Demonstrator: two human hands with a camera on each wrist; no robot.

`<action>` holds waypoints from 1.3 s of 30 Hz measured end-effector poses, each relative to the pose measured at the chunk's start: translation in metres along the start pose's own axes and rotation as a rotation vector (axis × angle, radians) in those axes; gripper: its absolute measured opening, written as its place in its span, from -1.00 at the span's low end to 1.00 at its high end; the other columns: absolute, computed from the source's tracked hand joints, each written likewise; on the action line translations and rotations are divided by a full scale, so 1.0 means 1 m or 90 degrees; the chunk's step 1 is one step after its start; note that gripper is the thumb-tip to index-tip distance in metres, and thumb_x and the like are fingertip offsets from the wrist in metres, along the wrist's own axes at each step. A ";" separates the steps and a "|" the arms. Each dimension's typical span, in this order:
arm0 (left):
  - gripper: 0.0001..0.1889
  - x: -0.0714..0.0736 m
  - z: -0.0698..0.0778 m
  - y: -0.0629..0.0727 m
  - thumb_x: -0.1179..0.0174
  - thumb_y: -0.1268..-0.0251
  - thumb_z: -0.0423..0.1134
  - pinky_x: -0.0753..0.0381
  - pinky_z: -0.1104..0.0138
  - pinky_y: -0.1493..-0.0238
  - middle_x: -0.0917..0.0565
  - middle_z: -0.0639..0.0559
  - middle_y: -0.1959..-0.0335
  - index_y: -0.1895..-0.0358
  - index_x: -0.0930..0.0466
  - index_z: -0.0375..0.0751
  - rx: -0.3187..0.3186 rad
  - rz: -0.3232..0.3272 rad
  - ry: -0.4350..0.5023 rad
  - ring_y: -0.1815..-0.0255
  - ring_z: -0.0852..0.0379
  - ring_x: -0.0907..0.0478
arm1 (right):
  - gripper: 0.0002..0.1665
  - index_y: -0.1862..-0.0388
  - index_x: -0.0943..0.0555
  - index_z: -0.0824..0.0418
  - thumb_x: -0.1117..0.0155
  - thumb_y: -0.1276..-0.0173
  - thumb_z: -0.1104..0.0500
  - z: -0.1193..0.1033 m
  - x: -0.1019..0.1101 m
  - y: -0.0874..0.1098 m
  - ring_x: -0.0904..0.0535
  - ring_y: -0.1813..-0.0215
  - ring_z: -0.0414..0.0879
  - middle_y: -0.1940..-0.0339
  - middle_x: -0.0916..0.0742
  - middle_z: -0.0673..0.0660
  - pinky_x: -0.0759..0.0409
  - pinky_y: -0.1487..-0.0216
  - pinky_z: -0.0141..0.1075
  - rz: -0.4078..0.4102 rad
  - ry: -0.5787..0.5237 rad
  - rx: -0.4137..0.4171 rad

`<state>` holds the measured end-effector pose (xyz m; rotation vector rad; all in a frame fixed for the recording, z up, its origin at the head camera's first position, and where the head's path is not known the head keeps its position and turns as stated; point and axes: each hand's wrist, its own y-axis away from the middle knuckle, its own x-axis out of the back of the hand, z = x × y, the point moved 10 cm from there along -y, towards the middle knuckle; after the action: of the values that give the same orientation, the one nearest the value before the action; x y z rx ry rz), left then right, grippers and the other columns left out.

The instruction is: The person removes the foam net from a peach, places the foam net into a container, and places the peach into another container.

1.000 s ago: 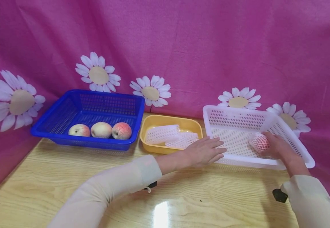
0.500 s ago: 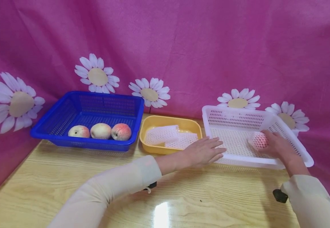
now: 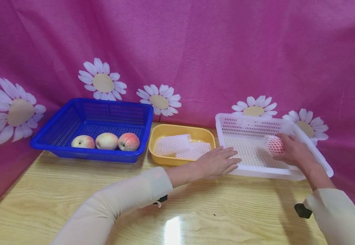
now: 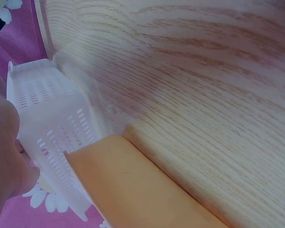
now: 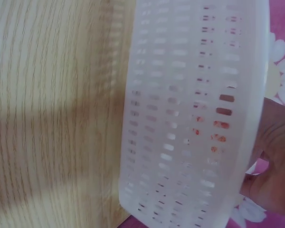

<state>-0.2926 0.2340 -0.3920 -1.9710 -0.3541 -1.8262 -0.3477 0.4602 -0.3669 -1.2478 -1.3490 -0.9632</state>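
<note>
In the head view, my right hand (image 3: 294, 150) holds a peach in a white foam net (image 3: 274, 145) inside the right part of the white basket (image 3: 257, 172). Its fingers curl around the far right side of the fruit. My left hand (image 3: 216, 162) stretches out with straight fingers, their tips at the basket's near left corner and nothing in the grasp. Just behind that wrist stands a yellow tray (image 3: 162, 160) with white foam nets (image 3: 172, 144) lying in it. Through the basket wall (image 5: 194, 95) in the right wrist view, only bits of the red fruit show.
At the left, a blue basket (image 3: 82, 153) has three bare peaches (image 3: 107, 141) lined up along its near side. A pink cloth (image 3: 177, 51) with daisies hangs behind the wooden table (image 3: 211, 211).
My right hand and the netted peach have shifted slightly up and to the left within the white basket. The left hand stays nearly still, and the whole view drifts a little.
</note>
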 end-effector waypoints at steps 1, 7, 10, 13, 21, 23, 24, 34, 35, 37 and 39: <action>-0.52 0.000 0.000 0.000 0.32 -0.67 0.02 0.01 0.24 -0.52 -0.32 0.08 -0.50 -0.49 -0.35 0.12 -0.001 0.002 0.000 -0.55 0.14 -0.09 | 0.01 -0.38 -0.21 0.37 -0.53 -0.09 0.06 -0.001 0.001 0.001 -0.33 -0.13 0.58 -0.19 -0.37 0.61 -0.36 -0.04 0.42 0.002 0.003 0.002; -0.51 -0.001 0.001 0.000 0.33 -0.68 0.02 0.02 0.24 -0.52 -0.30 0.08 -0.50 -0.49 -0.34 0.11 -0.002 0.000 -0.002 -0.55 0.14 -0.08 | 0.04 -0.43 -0.19 0.35 -0.54 -0.11 0.06 -0.013 0.007 0.002 -0.33 -0.15 0.59 -0.25 -0.32 0.62 -0.33 -0.07 0.45 0.006 -0.012 0.003; -0.52 -0.001 0.001 0.000 0.32 -0.68 0.02 0.02 0.24 -0.52 -0.30 0.08 -0.51 -0.49 -0.34 0.11 0.001 -0.001 0.001 -0.55 0.14 -0.08 | 0.05 -0.44 -0.19 0.33 -0.56 -0.11 0.06 -0.022 0.009 0.002 -0.33 -0.15 0.60 -0.26 -0.31 0.63 -0.31 -0.08 0.46 0.011 -0.019 0.011; -0.52 -0.001 0.000 0.001 0.31 -0.67 0.02 0.02 0.24 -0.52 -0.31 0.08 -0.50 -0.49 -0.35 0.11 0.003 0.001 0.008 -0.55 0.14 -0.08 | 0.05 -0.44 -0.21 0.31 -0.58 -0.08 0.07 -0.031 0.012 0.001 -0.32 -0.16 0.59 -0.26 -0.32 0.63 -0.31 -0.09 0.46 0.020 -0.021 0.020; -0.51 -0.001 0.001 0.000 0.32 -0.68 0.02 0.00 0.20 -0.52 -0.30 0.05 -0.51 -0.49 -0.34 0.10 -0.006 -0.003 -0.021 -0.56 0.11 -0.07 | 0.02 -0.41 -0.28 0.26 -0.60 -0.03 0.09 -0.064 0.019 -0.001 -0.41 -0.13 0.52 -0.23 -0.42 0.55 -0.38 -0.06 0.41 0.052 -0.028 0.059; -0.51 0.000 0.003 0.001 0.32 -0.68 0.02 -0.03 0.18 -0.52 -0.30 0.04 -0.51 -0.48 -0.35 0.08 -0.016 0.001 -0.035 -0.55 0.09 -0.08 | 0.01 -0.40 -0.30 0.25 -0.61 -0.01 0.10 -0.072 0.022 0.000 -0.47 -0.06 0.50 -0.21 -0.44 0.53 -0.43 0.01 0.38 0.063 -0.028 0.071; -0.51 0.000 0.004 0.001 0.32 -0.68 0.01 -0.04 0.17 -0.52 -0.30 0.03 -0.51 -0.48 -0.36 0.07 -0.021 0.003 -0.040 -0.55 0.08 -0.08 | 0.00 -0.39 -0.31 0.25 -0.61 -0.01 0.10 -0.075 0.023 0.000 -0.49 -0.02 0.49 -0.21 -0.45 0.51 -0.46 0.04 0.36 0.069 -0.026 0.076; -0.53 0.003 0.006 0.002 0.32 -0.68 0.00 -0.07 0.15 -0.51 -0.32 0.00 -0.49 -0.44 -0.40 0.03 -0.031 0.019 -0.017 -0.55 0.04 -0.09 | 0.01 -0.40 -0.34 0.21 -0.60 0.03 0.10 -0.100 0.031 0.000 -0.50 -0.04 0.52 -0.24 -0.47 0.48 -0.46 0.02 0.34 0.090 -0.021 0.109; -0.53 0.003 0.006 0.002 0.32 -0.68 0.00 -0.07 0.14 -0.51 -0.33 0.00 -0.49 -0.44 -0.40 0.03 -0.031 0.020 -0.017 -0.55 0.05 -0.10 | 0.01 -0.41 -0.33 0.20 -0.60 0.03 0.10 -0.102 0.032 0.000 -0.49 -0.05 0.51 -0.24 -0.48 0.47 -0.46 0.01 0.34 0.089 -0.021 0.112; -0.53 0.003 0.005 0.002 0.31 -0.68 -0.01 -0.07 0.15 -0.51 -0.33 0.01 -0.49 -0.43 -0.40 0.03 -0.030 0.022 -0.017 -0.55 0.05 -0.10 | 0.01 -0.41 -0.34 0.20 -0.60 0.03 0.11 -0.107 0.033 0.000 -0.48 -0.07 0.50 -0.23 -0.48 0.46 -0.45 0.00 0.34 0.090 -0.026 0.119; -0.53 0.004 0.005 0.002 0.32 -0.68 -0.01 -0.07 0.15 -0.51 -0.33 0.01 -0.49 -0.43 -0.40 0.04 -0.028 0.022 -0.018 -0.55 0.06 -0.10 | 0.01 -0.40 -0.34 0.21 -0.61 0.04 0.12 -0.112 0.035 0.000 -0.49 -0.07 0.48 -0.21 -0.49 0.45 -0.47 0.01 0.33 0.094 -0.029 0.128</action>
<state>-0.2870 0.2344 -0.3886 -2.0213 -0.2887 -1.8013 -0.3289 0.3575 -0.3145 -1.2029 -1.3340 -0.6821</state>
